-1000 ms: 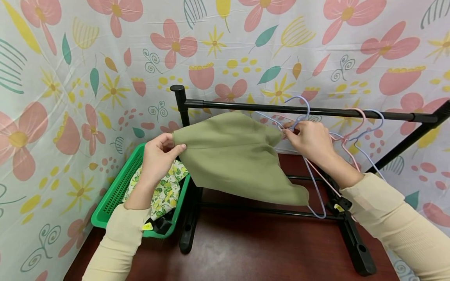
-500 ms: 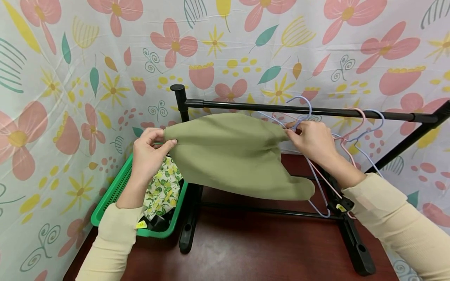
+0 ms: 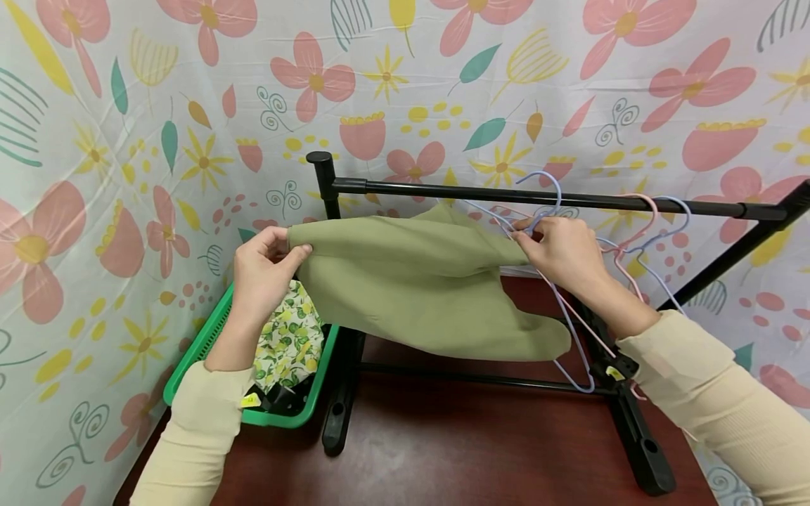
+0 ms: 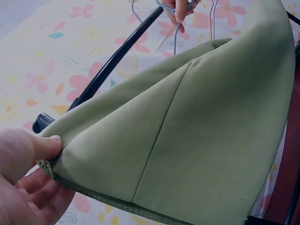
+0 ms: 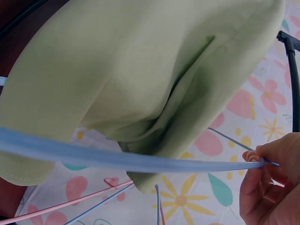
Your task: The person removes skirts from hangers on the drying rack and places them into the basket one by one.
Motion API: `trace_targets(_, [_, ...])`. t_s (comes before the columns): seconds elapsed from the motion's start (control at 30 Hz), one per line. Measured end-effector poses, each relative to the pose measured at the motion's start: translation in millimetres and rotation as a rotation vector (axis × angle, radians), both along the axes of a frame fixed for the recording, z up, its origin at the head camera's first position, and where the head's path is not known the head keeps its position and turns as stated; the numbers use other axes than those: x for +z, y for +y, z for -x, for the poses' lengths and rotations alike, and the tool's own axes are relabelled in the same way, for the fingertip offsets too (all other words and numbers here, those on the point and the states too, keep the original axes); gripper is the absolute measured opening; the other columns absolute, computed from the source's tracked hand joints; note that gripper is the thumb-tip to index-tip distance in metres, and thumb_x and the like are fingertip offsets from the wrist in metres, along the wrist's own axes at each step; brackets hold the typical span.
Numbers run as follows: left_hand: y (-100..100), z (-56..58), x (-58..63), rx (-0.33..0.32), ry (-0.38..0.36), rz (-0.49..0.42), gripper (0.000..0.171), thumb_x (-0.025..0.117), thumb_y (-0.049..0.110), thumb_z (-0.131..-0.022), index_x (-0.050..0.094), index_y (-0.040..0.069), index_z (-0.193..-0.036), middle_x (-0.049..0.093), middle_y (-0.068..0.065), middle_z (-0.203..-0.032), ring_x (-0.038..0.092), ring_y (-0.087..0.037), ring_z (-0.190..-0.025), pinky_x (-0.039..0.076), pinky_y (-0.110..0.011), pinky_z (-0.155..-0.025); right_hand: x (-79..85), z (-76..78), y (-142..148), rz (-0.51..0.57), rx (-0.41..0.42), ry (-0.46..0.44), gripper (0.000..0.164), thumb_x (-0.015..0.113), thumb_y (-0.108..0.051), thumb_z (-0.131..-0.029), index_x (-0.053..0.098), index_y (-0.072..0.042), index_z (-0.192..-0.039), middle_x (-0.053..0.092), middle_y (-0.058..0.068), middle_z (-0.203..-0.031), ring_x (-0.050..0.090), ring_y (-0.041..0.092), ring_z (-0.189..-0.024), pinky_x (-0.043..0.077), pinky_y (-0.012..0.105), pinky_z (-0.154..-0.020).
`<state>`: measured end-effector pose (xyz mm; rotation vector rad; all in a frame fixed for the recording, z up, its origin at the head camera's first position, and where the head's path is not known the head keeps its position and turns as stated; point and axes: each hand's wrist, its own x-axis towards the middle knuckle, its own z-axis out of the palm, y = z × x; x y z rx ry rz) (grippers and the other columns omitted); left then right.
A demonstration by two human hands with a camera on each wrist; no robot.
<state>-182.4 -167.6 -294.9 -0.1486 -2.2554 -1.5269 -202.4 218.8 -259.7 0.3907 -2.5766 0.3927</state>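
Observation:
An olive-green garment (image 3: 405, 288) hangs stretched sideways in front of the rack; its exact kind is unclear. My left hand (image 3: 259, 277) pinches its left edge between thumb and fingers, and the left wrist view shows a seam running down the cloth (image 4: 206, 126). With my right hand (image 3: 566, 253) I grip a light-blue hanger (image 5: 140, 161) just below its hook, in front of the rack's bar. The garment's right end reaches close to the right fingers in the head view. In the right wrist view it lies behind the hanger's arm, its opening facing the hanger.
A black clothes rack (image 3: 443, 190) stands on the dark red table (image 3: 481, 450). Pink (image 3: 656, 214) and blue hangers hang at its right. At left sits a green basket (image 3: 278, 420) with a lemon-print cloth (image 3: 294, 337) and black items. Floral fabric lines the walls.
My left hand has moved left and slightly up, pulling the garment's left edge with it, so the cloth is spread wider. The right hand and its hanger have barely shifted.

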Motion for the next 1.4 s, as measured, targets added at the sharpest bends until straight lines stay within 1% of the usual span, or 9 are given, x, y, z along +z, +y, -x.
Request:
trace_targets(0.2, [-3, 0.3, 5.6, 0.032, 0.020, -0.035, 0.017, 0.069, 0.016, -0.083, 0.064, 0.007, -0.095, 0.059, 0.004, -0.075, 0.054, -0.012, -0.067, 0.044, -0.022, -0.061, 0.0, -0.3, 1, 0.004, -0.002, -0.004, 0.054, 0.062, -0.023, -0.088, 0.035, -0.012, -0.042, 0.029, -0.002, -0.041, 0.026, 0.011, -0.033, 0.020, 0.026, -0.035])
trace_targets(0.37, [-6, 2.9, 9.1, 0.008, 0.047, -0.148, 0.012, 0.069, 0.009, -0.082, 0.064, 0.007, -0.093, 0.058, 0.004, -0.071, 0.051, -0.013, -0.064, 0.042, -0.023, -0.058, -0.2, -0.1, 4, 0.010, -0.017, -0.005, 0.054, 0.062, -0.025, -0.087, 0.036, -0.013, -0.041, 0.030, -0.002, -0.041, 0.026, 0.011, -0.034, 0.020, 0.026, -0.035])
trace_targets(0.47, [-8, 3.7, 12.1, 0.008, 0.052, -0.190, 0.011, 0.069, 0.007, -0.082, 0.065, 0.008, -0.092, 0.058, 0.004, -0.070, 0.051, -0.013, -0.064, 0.041, -0.023, -0.057, 0.4, -0.8, 4, 0.011, -0.012, -0.004, 0.054, 0.061, -0.025, -0.088, 0.035, -0.013, -0.041, 0.029, -0.002, -0.042, 0.026, 0.011, -0.034, 0.020, 0.026, -0.035])
trace_targets(0.6, [-11, 3.4, 18.0, 0.046, 0.061, -0.198, 0.010, 0.069, 0.007, -0.081, 0.066, 0.010, -0.090, 0.061, 0.006, -0.072, 0.055, -0.012, -0.066, 0.043, -0.022, -0.058, 1.6, -2.1, 5, 0.008, -0.009, -0.002, 0.054, 0.060, -0.023, -0.088, 0.034, -0.012, -0.042, 0.030, -0.001, -0.041, 0.025, 0.011, -0.034, 0.019, 0.025, -0.035])
trace_targets(0.8, [-18, 3.2, 29.0, 0.087, 0.112, -0.296, 0.009, 0.072, 0.004, -0.078, 0.069, 0.006, -0.087, 0.063, 0.003, -0.073, 0.059, -0.012, -0.067, 0.046, -0.022, -0.060, 4.0, -3.5, 4, 0.017, -0.026, 0.002, 0.051, 0.058, -0.021, -0.087, 0.034, -0.012, -0.043, 0.029, -0.001, -0.040, 0.027, 0.014, -0.034, 0.020, 0.026, -0.035])
trace_targets(0.9, [-23, 2.4, 33.0, 0.108, 0.129, -0.317, 0.010, 0.073, 0.005, -0.077, 0.070, 0.007, -0.087, 0.064, 0.003, -0.075, 0.059, -0.012, -0.068, 0.045, -0.021, -0.061, 5.1, -3.5, 4, 0.028, -0.025, 0.019, 0.050, 0.059, -0.020, -0.086, 0.035, -0.012, -0.043, 0.029, -0.002, -0.038, 0.028, 0.015, -0.034, 0.020, 0.027, -0.035])
trace_targets(1.13, [-37, 0.1, 33.7, 0.135, 0.142, -0.376, 0.011, 0.071, 0.002, -0.077, 0.070, 0.005, -0.087, 0.066, 0.003, -0.078, 0.059, -0.012, -0.069, 0.045, -0.022, -0.064, 6.4, -1.9, 7, 0.028, -0.046, 0.049, 0.051, 0.062, -0.021, -0.085, 0.035, -0.011, -0.042, 0.028, -0.001, -0.037, 0.030, 0.016, -0.033, 0.020, 0.028, -0.034])
trace_targets(1.27, [-47, -1.5, 32.9, 0.179, 0.135, -0.388, 0.010, 0.070, 0.003, -0.078, 0.070, 0.006, -0.088, 0.065, 0.003, -0.076, 0.059, -0.012, -0.071, 0.044, -0.023, -0.065, 6.7, -2.1, 9, 0.024, -0.068, 0.016, 0.052, 0.060, -0.023, -0.086, 0.035, -0.012, -0.042, 0.031, 0.000, -0.040, 0.031, 0.017, -0.035, 0.021, 0.029, -0.035])
trace_targets(1.4, [-61, -2.5, 32.5, 0.225, 0.155, -0.410, 0.010, 0.070, 0.001, -0.078, 0.070, 0.005, -0.087, 0.064, 0.003, -0.074, 0.058, -0.011, -0.069, 0.044, -0.022, -0.065, 5.5, -3.1, 11, 0.018, -0.064, -0.008, 0.052, 0.059, -0.022, -0.087, 0.036, -0.011, -0.042, 0.032, 0.002, -0.041, 0.030, 0.016, -0.034, 0.021, 0.028, -0.036])
